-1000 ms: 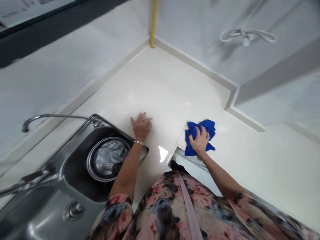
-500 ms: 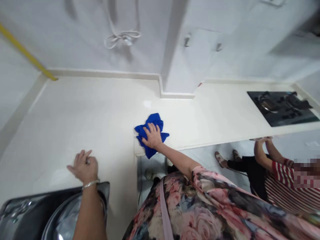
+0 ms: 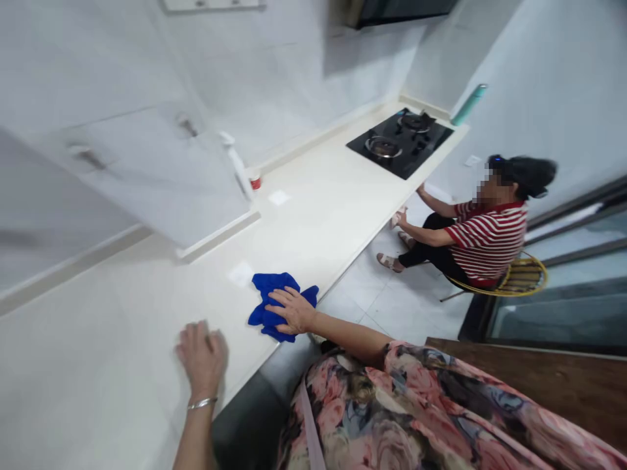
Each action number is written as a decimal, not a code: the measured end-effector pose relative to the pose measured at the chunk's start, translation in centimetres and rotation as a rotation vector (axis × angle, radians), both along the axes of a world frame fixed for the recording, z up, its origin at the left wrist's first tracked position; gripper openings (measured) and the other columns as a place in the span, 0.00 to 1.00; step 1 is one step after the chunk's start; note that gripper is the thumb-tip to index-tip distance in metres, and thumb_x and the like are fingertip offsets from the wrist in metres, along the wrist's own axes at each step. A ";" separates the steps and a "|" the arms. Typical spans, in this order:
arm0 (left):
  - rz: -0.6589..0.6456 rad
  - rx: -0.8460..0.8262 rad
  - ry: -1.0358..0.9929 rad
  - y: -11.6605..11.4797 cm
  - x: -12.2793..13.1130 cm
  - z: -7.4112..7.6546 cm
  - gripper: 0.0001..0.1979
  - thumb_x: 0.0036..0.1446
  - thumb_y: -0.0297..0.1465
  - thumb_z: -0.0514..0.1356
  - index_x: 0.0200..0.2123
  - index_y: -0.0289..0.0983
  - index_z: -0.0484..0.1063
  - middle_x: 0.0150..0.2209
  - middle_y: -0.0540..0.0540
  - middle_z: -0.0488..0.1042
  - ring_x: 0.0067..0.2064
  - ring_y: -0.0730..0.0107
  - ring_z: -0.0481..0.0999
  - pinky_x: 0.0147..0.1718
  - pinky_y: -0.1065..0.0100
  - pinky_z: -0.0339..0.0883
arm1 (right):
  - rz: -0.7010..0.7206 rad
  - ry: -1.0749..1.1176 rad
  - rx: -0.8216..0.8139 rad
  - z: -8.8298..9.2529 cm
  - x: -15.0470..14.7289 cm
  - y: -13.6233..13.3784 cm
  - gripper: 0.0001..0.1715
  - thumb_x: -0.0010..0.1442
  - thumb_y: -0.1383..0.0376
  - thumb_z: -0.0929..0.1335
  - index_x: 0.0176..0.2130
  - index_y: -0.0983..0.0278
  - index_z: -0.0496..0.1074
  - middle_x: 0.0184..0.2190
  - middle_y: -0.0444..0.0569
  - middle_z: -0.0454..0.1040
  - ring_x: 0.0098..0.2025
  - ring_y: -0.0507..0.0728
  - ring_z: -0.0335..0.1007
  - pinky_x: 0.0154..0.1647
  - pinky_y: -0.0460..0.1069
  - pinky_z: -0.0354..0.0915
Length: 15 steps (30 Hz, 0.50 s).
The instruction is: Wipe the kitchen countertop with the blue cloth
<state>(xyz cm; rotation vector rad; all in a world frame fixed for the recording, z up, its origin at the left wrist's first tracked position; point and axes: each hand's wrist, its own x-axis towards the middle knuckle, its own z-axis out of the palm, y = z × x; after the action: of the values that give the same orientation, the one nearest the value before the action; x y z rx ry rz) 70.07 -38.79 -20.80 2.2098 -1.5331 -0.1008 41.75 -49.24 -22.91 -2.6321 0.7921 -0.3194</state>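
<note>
A crumpled blue cloth (image 3: 267,316) lies on the cream countertop (image 3: 313,225), close to its front edge. My right hand (image 3: 295,311) rests on top of the cloth, pressing it against the surface with the fingers spread over it. Part of the cloth is hidden under the palm. To the left, my left hand (image 3: 202,359), a silver bangle on its wrist, is at the countertop with nothing in it. Its fingers are extended and slightly blurred.
A black gas hob (image 3: 401,140) is set into the far end, with a green bottle-like cylinder (image 3: 469,104) beyond it. A small red-and-white container (image 3: 255,180) stands by the wall. Another person (image 3: 482,235) sits on a chair (image 3: 531,274) in front of the counter.
The view has swung right toward the hob and the seated person, and the sink has left the picture. My left hand is nearer the cloth. My right hand stays on the cloth.
</note>
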 end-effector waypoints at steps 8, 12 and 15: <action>-0.781 -0.018 0.162 -13.1 -18.4 -1.6 0.30 0.72 0.40 0.49 0.74 0.44 0.62 0.76 0.39 0.59 0.75 0.54 0.62 0.73 0.48 0.61 | -0.397 0.003 -0.014 0.2 -10.3 -8.6 0.42 0.66 0.49 0.73 0.71 0.63 0.67 0.76 0.62 0.56 0.77 0.70 0.49 0.78 0.68 0.44; -0.783 -0.015 0.181 -15.4 -22.7 -3.0 0.31 0.72 0.40 0.48 0.75 0.44 0.59 0.78 0.38 0.55 0.76 0.52 0.61 0.71 0.46 0.64 | -0.515 0.014 -0.010 0.5 -14.0 -11.9 0.42 0.67 0.49 0.73 0.72 0.63 0.65 0.76 0.63 0.55 0.77 0.70 0.48 0.78 0.69 0.43; -0.791 -0.030 0.166 -16.7 -23.4 -3.7 0.31 0.72 0.41 0.48 0.75 0.43 0.60 0.76 0.37 0.58 0.76 0.51 0.60 0.73 0.44 0.60 | -0.580 0.010 -0.003 0.6 -15.4 -13.2 0.42 0.67 0.49 0.73 0.72 0.63 0.65 0.76 0.63 0.54 0.77 0.71 0.48 0.78 0.69 0.42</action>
<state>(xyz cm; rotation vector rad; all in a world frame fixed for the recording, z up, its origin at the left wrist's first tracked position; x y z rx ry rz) 46.70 -55.50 -24.54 1.4062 -2.1837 -0.4792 26.33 -62.45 -22.35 -2.3532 1.5501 -0.4542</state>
